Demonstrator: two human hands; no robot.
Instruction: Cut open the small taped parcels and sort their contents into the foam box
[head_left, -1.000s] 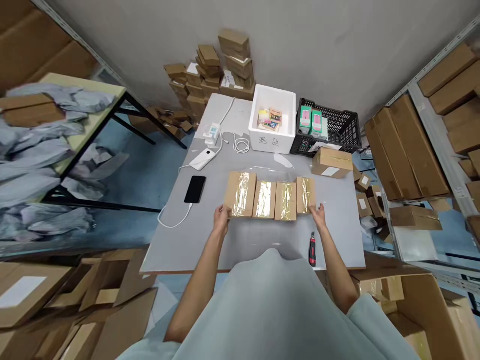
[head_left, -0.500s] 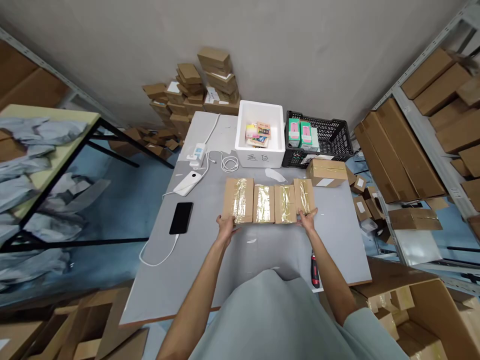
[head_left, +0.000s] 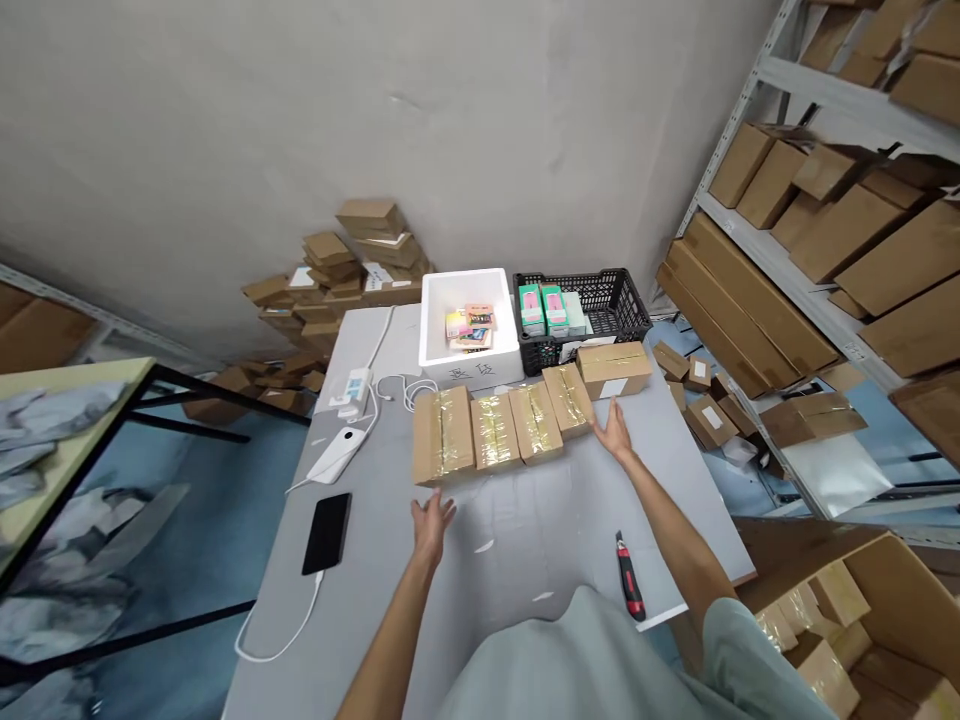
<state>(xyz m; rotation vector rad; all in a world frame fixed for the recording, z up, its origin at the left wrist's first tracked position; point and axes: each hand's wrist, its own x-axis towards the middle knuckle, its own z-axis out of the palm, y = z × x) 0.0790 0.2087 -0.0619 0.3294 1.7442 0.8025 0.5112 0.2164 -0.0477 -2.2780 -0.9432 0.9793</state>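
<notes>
Several cardboard boxes with shiny tape form a row on the grey table [head_left: 525,540]. Just in front of the leftmost taped box [head_left: 442,432], my left hand [head_left: 430,528] holds nothing, with its fingers spread. My right hand [head_left: 615,434] is open beside the near right corner of the rightmost taped box [head_left: 568,398]; I cannot tell whether it touches. That box sits slightly turned at the row's end. Behind my right hand lies a longer cardboard box [head_left: 615,368] with a white label. A red and black utility knife [head_left: 630,577] rests nearer my body.
A white foam box [head_left: 469,372] holding small packets and a black crate [head_left: 585,350] with green-pink boxes stand at the table's back. On the left lie a phone [head_left: 327,534], a white device [head_left: 336,455] and cables. A large carton [head_left: 892,560] of parcels stands at right.
The row has moved back towards the foam box and crate, and its right end now sits close to the labelled box. My left hand has come off the boxes. The camera has tilted upward.
</notes>
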